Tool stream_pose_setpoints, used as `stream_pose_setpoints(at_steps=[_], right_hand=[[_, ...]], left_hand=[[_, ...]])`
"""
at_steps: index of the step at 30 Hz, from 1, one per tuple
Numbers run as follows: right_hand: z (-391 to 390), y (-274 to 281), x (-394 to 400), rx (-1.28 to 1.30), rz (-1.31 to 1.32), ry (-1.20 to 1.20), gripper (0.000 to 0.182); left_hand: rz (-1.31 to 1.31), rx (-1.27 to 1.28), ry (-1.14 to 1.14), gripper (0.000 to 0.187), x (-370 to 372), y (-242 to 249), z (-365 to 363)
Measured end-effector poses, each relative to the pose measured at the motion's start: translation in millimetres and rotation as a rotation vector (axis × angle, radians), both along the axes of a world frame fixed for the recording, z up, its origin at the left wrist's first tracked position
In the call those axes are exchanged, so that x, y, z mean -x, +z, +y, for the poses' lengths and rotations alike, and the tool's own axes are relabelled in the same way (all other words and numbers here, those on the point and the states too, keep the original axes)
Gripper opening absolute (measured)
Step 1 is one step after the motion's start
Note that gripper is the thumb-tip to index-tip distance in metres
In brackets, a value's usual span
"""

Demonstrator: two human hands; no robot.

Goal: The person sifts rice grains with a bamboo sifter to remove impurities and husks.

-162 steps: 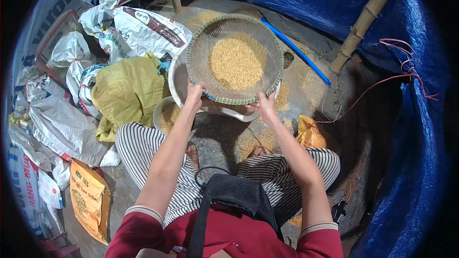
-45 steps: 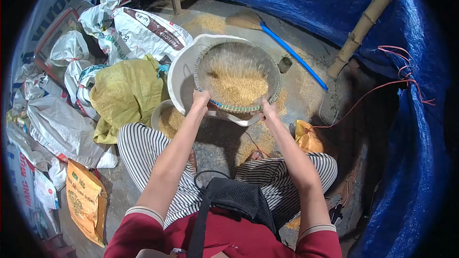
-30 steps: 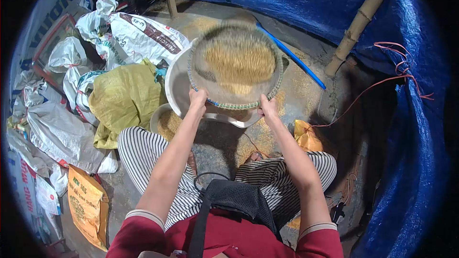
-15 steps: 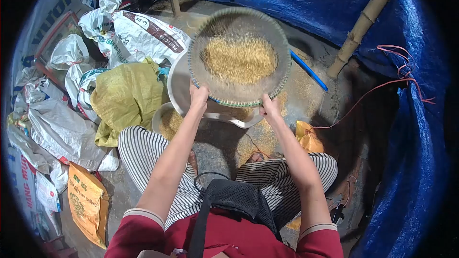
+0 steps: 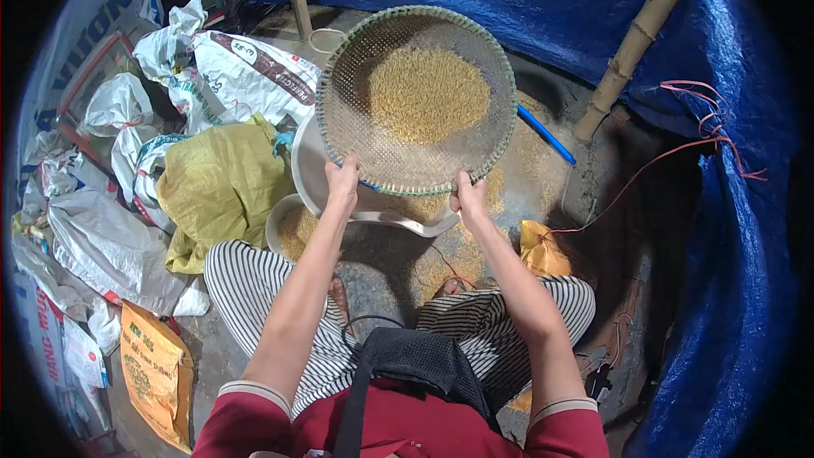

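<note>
A round woven sieve (image 5: pixel 348 89) with a green-edged rim is held up in front of me, bearing a heap of golden grain (image 5: pixel 432 95). My left hand (image 5: pixel 342 182) is closed on the near left of its rim. My right hand (image 5: pixel 471 193) grips the near right of the rim, thumb on top. Under the sieve stands a large pale basin (image 5: pixel 307 165), mostly hidden by it. Beside the basin, near my left knee, is a smaller bowl (image 5: pixel 275 225) with grain in it.
White sacks (image 5: pixel 114 242) and a yellow-green sack (image 5: pixel 222 187) crowd the left. An orange bag (image 5: pixel 157 369) lies at the lower left, another orange bag (image 5: pixel 543 250) near my right knee. Loose grain is scattered on the floor (image 5: pixel 381 267). A bamboo pole (image 5: pixel 636 47) and blue tarp (image 5: pixel 729 229) bound the right.
The sieve has shifted slightly left in view. Its grain, blurred before, now shows sharply as a rounder heap. Both hands keep their hold on the rim.
</note>
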State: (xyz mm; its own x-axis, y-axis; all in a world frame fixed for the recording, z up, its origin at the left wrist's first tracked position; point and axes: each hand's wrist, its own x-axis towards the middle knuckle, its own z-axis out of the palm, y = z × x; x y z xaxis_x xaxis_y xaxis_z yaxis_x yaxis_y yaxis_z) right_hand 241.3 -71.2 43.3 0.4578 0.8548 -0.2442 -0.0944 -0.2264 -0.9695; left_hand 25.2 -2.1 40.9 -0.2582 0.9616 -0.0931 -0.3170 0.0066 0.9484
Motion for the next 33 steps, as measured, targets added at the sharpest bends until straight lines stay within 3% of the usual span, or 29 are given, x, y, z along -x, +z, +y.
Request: stream_pose_setpoints(at_steps=[5,7,8,11,14,18,20,21,23,24,27,29,30,33], right_hand=[[0.9,-15.0,-7.7,0.186,-0.084,0.048,0.027],[-10.2,-1.4,-3.7,0.192,0.166,0.072,0.028],[-11.4,-1.2,-9.5,0.315,0.149,0.154,0.027],[-11.5,-0.7,-6.8,0.215,0.09,0.113,0.028],[-5.7,12.5,-0.1,0.067,-0.053,0.027,0.029],[4.0,-2.8,-6.1,0.043,-0.094,0.072,0.019],[3.8,-5.9,-7.5,0.198,0.009,0.122,0.019],[0.3,-6.4,-5.3,0.202,0.009,0.126,0.019],[-8.2,-4.2,-3.1,0.253,0.136,0.14,0.019],[-8.0,-3.8,-3.5,0.252,0.134,0.138,0.019],[-7.8,-2.3,-5.2,0.222,0.123,0.165,0.019],[-0.9,4.2,-3.6,0.066,-0.035,0.054,0.017],[-2.5,15.6,0.2,-0.01,-0.016,0.061,0.014],[1.0,11.6,1.1,-0.052,-0.097,0.029,0.014]], left_hand=[[0.067,0.228,-0.059,0.034,2.3,-22.5,-2.2],[-0.019,0.323,-0.187,0.039,2.5,-46.8,3.9],[-0.022,0.317,-0.19,0.039,1.4,-54.8,6.1],[0.148,0.217,-0.086,0.04,1.9,-47.1,8.2],[0.031,0.086,-0.073,0.046,0.7,7.9,-6.3],[0.016,-0.032,-0.013,0.042,5.5,-9.8,7.9],[0.183,0.277,0.029,0.04,5.6,-17.8,3.7],[0.182,0.281,0.032,0.04,8.0,-30.0,3.6],[-0.112,0.346,-0.201,0.044,10.1,-54.9,5.3],[-0.113,0.346,-0.204,0.044,8.9,-46.4,2.9],[-0.021,0.311,-0.169,0.042,5.9,-24.6,-2.9],[0.105,0.075,-0.03,0.039,6.3,-26.2,9.6],[0.055,0.033,-0.004,0.039,2.8,1.2,-0.3],[0.01,-0.029,0.051,0.033,4.4,3.0,7.5]])
